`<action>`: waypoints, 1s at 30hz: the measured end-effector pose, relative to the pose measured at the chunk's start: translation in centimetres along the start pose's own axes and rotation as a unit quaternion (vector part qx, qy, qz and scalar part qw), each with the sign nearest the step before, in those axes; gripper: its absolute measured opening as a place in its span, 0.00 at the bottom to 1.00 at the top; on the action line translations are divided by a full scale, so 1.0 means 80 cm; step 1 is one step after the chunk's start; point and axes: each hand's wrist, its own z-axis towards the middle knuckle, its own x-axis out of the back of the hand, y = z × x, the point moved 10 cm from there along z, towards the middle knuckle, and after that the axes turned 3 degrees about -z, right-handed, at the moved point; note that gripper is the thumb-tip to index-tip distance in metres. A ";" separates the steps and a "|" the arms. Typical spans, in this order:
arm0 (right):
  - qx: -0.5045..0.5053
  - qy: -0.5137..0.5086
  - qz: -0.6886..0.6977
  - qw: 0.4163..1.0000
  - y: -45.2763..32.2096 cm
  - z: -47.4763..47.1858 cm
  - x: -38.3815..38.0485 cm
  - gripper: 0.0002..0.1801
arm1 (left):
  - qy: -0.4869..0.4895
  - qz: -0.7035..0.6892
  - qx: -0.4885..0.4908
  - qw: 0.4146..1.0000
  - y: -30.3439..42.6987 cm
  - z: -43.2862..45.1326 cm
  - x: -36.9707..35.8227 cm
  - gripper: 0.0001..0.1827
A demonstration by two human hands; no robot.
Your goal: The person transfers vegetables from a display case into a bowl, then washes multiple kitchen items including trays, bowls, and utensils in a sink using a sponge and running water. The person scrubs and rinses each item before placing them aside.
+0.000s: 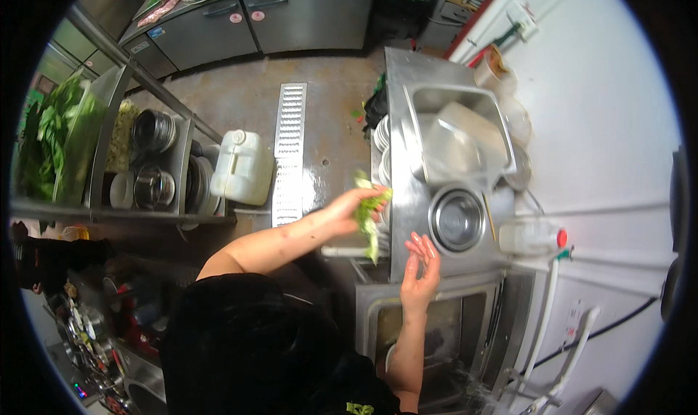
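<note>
Leafy green vegetable pieces [371,219] are gripped in my left hand [351,205], at the front edge of the steel counter [406,224]. Some strands hang below the fingers and look blurred. My right hand [422,270] holds nothing; its wet fingers are apart and curved upward, near the counter's corner. Stacked steel bowls [458,219] stand on the counter just beyond it. Below my right forearm is a steel sink [371,317], with what looks like water splashing at its lower right. Part of a white dish shows inside, mostly hidden by my forearm.
A clear plastic bin [463,137] sits in the counter's far basin. By the wall lies a red-capped jug [531,238]. A white jerrycan [242,167] stands beside a floor drain grate [290,120]. At left, a steel rack [210,219] holds bowls and a tub of leafy greens [52,137].
</note>
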 end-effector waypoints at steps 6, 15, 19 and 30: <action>-0.169 0.093 0.029 0.981 0.091 0.046 -0.056 0.17 | 0.236 -0.100 -0.253 0.933 0.330 0.095 0.231 0.03; -0.202 0.105 -0.098 0.969 0.133 0.052 -0.052 0.16 | 0.208 -0.039 -0.642 0.737 0.648 0.201 0.006 0.06; -0.251 0.160 -0.141 0.944 0.133 0.031 -0.031 0.15 | 0.168 0.047 -0.736 0.654 0.692 0.252 -0.132 0.09; -0.274 0.216 -0.200 0.916 0.120 0.007 -0.006 0.16 | 0.315 0.583 -0.366 0.653 0.656 0.468 -0.090 0.51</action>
